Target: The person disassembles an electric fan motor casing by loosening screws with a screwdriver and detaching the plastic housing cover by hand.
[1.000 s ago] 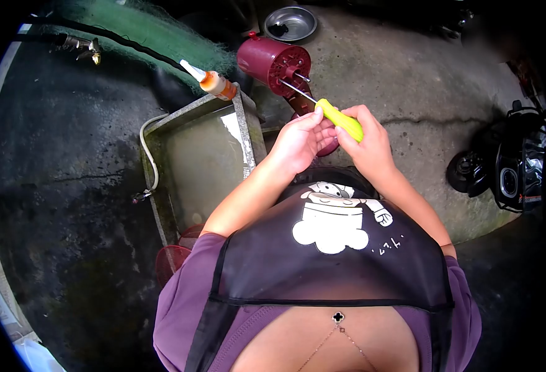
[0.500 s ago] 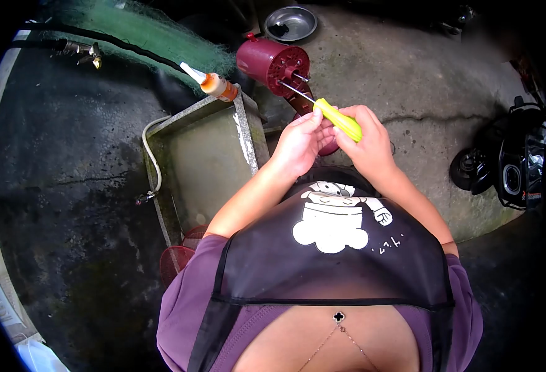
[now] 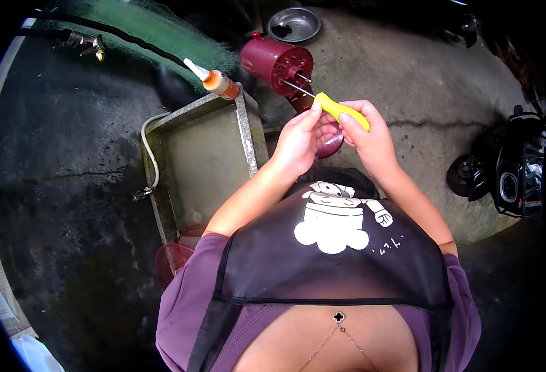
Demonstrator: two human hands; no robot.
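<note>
A screwdriver with a yellow-green handle (image 3: 347,113) points up and left at the round back of a dark red motor housing (image 3: 273,63), which looks like a fan's. Its thin shaft reaches the housing's face; the tip's exact seat is too small to make out. My right hand (image 3: 372,133) is closed round the rear of the handle, thumb on top. With thumb and fingers, my left hand (image 3: 298,139) pinches the handle's front end. A metal rod (image 3: 304,77) sticks out of the housing. Below my hands a dark red rounded base (image 3: 330,146) is partly hidden.
On the concrete basin's corner lies an orange-and-white bottle (image 3: 221,85). The basin (image 3: 246,133) holds cloudy water, with a pale hose (image 3: 149,152) along its side. Behind are a metal bowl (image 3: 307,26) and green netting (image 3: 143,40). A black scooter (image 3: 515,173) stands at right.
The screwdriver's handle has tilted flatter, its rear end shifting right and up with my right hand. My left hand has barely moved. The whole view has shifted slightly.
</note>
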